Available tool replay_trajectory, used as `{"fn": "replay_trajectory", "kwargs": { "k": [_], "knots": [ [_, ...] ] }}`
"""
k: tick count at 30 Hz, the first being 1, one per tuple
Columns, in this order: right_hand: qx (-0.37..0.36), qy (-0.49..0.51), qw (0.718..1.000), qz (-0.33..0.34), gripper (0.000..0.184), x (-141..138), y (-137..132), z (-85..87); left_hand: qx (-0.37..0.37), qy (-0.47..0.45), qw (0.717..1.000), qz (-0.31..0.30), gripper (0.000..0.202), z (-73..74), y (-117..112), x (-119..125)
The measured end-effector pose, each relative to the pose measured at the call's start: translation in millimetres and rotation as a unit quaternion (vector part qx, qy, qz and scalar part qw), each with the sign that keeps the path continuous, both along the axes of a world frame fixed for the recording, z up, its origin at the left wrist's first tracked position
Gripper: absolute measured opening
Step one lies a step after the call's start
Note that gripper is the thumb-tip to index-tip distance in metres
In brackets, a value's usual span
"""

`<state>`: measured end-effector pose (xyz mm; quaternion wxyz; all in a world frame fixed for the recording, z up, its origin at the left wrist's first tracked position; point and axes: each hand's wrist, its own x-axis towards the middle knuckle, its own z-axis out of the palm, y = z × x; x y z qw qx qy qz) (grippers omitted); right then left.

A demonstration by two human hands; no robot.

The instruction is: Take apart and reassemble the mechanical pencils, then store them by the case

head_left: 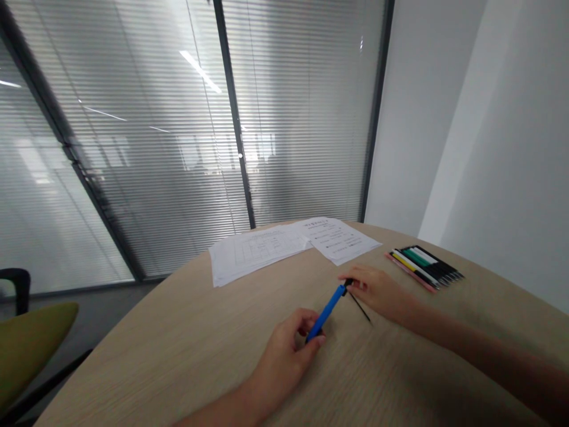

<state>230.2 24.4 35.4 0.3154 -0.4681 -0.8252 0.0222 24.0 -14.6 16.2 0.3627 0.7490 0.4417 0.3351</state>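
Note:
My left hand (288, 350) pinches the lower end of a blue pen (328, 311) just above the light wooden table (186, 344). My right hand (376, 287) has its fingers closed on the black tip at the pen's upper end. A thin black rod (361, 309), perhaps a refill, lies on the table under my right hand. Both hands hold the pen slanted between them.
Several printed paper sheets (267, 246) lie at the table's far side. A row of pens (424, 265) lies to the right of my right hand. A glass wall with blinds stands behind. A green chair (31, 338) is at the left.

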Motion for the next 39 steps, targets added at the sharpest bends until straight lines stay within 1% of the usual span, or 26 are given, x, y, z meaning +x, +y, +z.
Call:
{"fn": "replay_trajectory", "kwargs": {
  "k": [2, 4, 5, 7, 10, 13, 17, 20, 23, 27, 29, 31, 33, 34, 35, 36, 37, 38, 39],
  "knots": [
    [0.019, 0.058, 0.998, -0.025, 0.022, -1.3, -9.4, 16.1, -0.001, 0.002, 1.000, -0.001, 0.013, -0.9, 0.3, -0.3],
    [0.030, 0.120, 0.992, -0.032, 0.020, -3.4, -20.6, 29.8, -0.004, 0.004, 1.000, -0.002, 0.013, -1.3, 0.2, -0.2],
    [0.029, 0.142, 0.989, -0.027, 0.019, -4.7, -26.0, 34.7, -0.006, 0.004, 1.000, -0.003, 0.013, -1.2, 0.0, -0.1],
    [0.018, 0.157, 0.987, 0.000, 0.015, -7.6, -34.7, 40.0, -0.007, 0.003, 1.000, -0.005, 0.013, -0.7, -0.7, 0.2],
    [0.007, 0.158, 0.987, 0.021, 0.012, -10.8, -40.7, 41.2, -0.009, 0.002, 1.000, -0.002, 0.012, 0.4, -1.6, 0.4],
    [0.011, 0.150, 0.988, 0.038, 0.013, -11.6, -41.8, 41.7, -0.009, 0.009, 1.000, -0.003, 0.012, 0.3, -1.5, -0.2],
    [0.043, 0.123, 0.989, 0.072, 0.019, -12.2, -44.5, 45.2, -0.009, 0.011, 1.000, -0.006, 0.012, -1.8, -1.0, -1.1],
    [0.071, 0.102, 0.989, 0.081, 0.025, -13.6, -46.2, 45.9, -0.009, 0.013, 1.000, 0.000, 0.012, -2.6, -1.2, -1.0],
    [0.072, 0.085, 0.991, 0.080, 0.028, -16.3, -45.3, 41.7, -0.007, 0.011, 1.000, -0.001, 0.011, -3.1, -1.1, -1.1],
    [0.031, 0.067, 0.991, 0.110, 0.029, -23.4, -44.9, 31.9, 0.005, 0.002, 1.000, -0.017, 0.012, -4.3, -0.7, -1.8],
    [0.010, 0.066, 0.992, 0.105, 0.032, -26.0, -46.0, 29.4, 0.007, 0.003, 1.000, -0.017, 0.012, -3.9, -1.0, -1.9],
    [-0.004, 0.086, 0.993, 0.085, 0.041, -25.5, -45.9, 30.3, 0.004, 0.003, 1.000, -0.011, 0.012, -2.6, -1.6, -2.0],
    [-0.001, 0.110, 0.992, 0.063, 0.047, -20.7, -42.8, 33.0, -0.002, 0.001, 1.000, -0.003, 0.012, -1.0, -2.3, -2.2],
    [0.010, 0.111, 0.992, 0.053, 0.045, -16.9, -39.9, 34.0, -0.003, -0.001, 1.000, 0.000, 0.013, -0.3, -2.5, -2.4],
    [0.029, 0.094, 0.994, 0.038, 0.038, -12.4, -36.2, 33.9, -0.003, -0.003, 1.000, 0.003, 0.013, 0.3, -2.7, -2.6],
    [0.058, 0.057, 0.996, 0.023, 0.029, -7.4, -32.1, 32.5, -0.002, -0.005, 1.000, 0.005, 0.014, 0.6, -2.8, -2.9],
    [0.084, -0.003, 0.996, 0.024, 0.022, -2.4, -27.9, 29.5, 0.000, -0.007, 1.000, 0.005, 0.014, 0.9, -2.9, -3.2],
    [0.114, -0.069, 0.990, 0.040, 0.020, 2.7, -23.8, 24.9, 0.001, -0.007, 1.000, 0.004, 0.014, 1.0, -3.0, -3.6],
    [0.148, -0.136, 0.978, 0.062, 0.020, 7.5, -20.2, 18.9, 0.001, -0.007, 1.000, 0.002, 0.014, 1.0, -3.0, -3.9]
  ]
}}
